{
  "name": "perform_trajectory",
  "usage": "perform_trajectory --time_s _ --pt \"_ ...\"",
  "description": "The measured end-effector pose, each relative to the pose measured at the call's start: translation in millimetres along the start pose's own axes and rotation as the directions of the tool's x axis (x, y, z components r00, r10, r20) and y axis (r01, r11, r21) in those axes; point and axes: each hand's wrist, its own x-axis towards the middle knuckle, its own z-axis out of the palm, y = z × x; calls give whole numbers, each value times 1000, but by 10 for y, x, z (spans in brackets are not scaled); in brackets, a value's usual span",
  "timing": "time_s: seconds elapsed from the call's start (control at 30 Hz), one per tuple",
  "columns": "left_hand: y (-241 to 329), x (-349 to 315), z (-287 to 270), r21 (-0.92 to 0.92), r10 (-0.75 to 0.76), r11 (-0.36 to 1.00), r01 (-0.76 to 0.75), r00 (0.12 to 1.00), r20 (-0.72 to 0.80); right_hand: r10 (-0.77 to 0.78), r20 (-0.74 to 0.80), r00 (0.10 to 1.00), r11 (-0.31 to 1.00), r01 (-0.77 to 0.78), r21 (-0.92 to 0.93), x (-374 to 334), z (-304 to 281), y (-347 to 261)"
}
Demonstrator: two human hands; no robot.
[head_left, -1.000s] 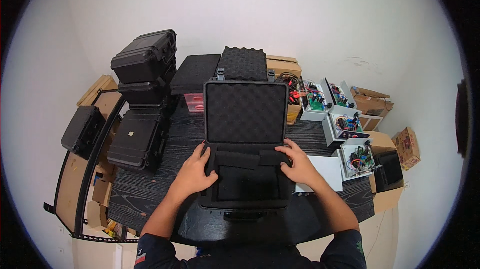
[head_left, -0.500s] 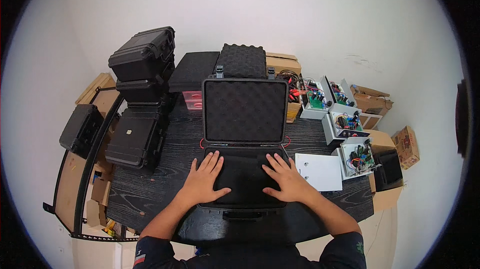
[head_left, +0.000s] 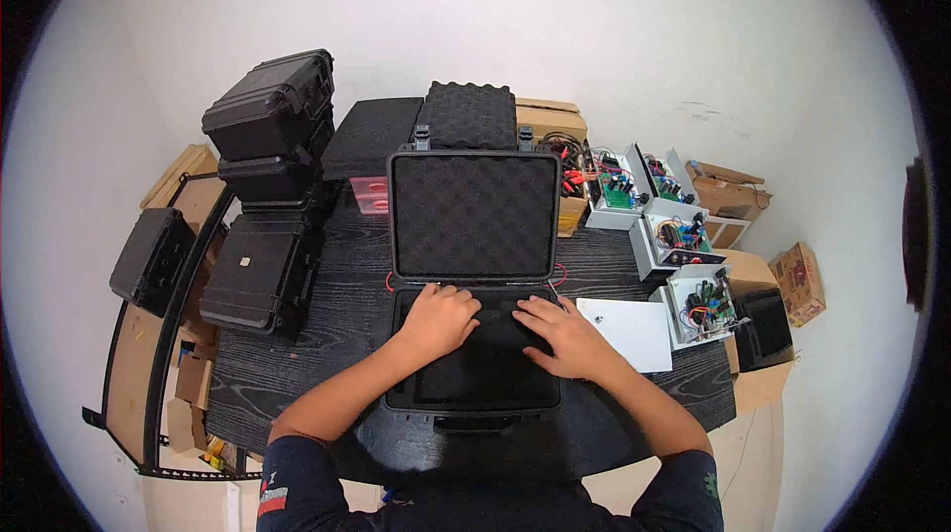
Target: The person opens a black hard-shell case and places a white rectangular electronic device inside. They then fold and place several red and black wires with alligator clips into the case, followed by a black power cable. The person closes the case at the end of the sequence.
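A black hard case [head_left: 474,425] lies opened on the table, its lid [head_left: 475,215] raised and lined with egg-crate foam. Dark foam [head_left: 485,383] fills the base. Over the left back part of that foam, my left hand [head_left: 443,322] has its fingers bent down and drawn together, fingertips hidden; whether they pinch anything is not visible. My right hand [head_left: 567,337] rests on the foam's right side, fingers stretched toward the middle and thumb apart, holding nothing. Red cable loops [head_left: 561,276] show beside the hinge.
Black cases [head_left: 263,269] are stacked on the left, beside a metal-framed shelf [head_left: 178,334]. A white panel [head_left: 626,334] lies right of the case, near several white housings with circuit boards [head_left: 698,304]. Foam blocks [head_left: 471,114] stand behind the lid; a cardboard box [head_left: 758,385] is at right.
My left hand has moved from lying flat with spread fingers to a curled pose farther back and inward. My right hand has shifted slightly inward and back. The whole view has shifted a little.
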Motion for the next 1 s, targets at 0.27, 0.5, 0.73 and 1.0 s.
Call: perform_trajectory --time_s 0.27,0.5,0.73,1.0 --pt "21 6 -31 1 -98 995 98 994 -45 -35 -84 996 998 39 48 108 -29 45" --pt "-25 7 -85 -62 -143 988 143 990 5 -3 -174 985 985 -27 -169 474 206 92" --pt "-16 -34 -41 -81 -157 985 152 986 -56 6 -139 990 992 -24 -125 483 214 152" --pt "69 7 -108 -17 -116 993 115 993 -29 -19 -164 986 987 -8 -161 482 240 124"
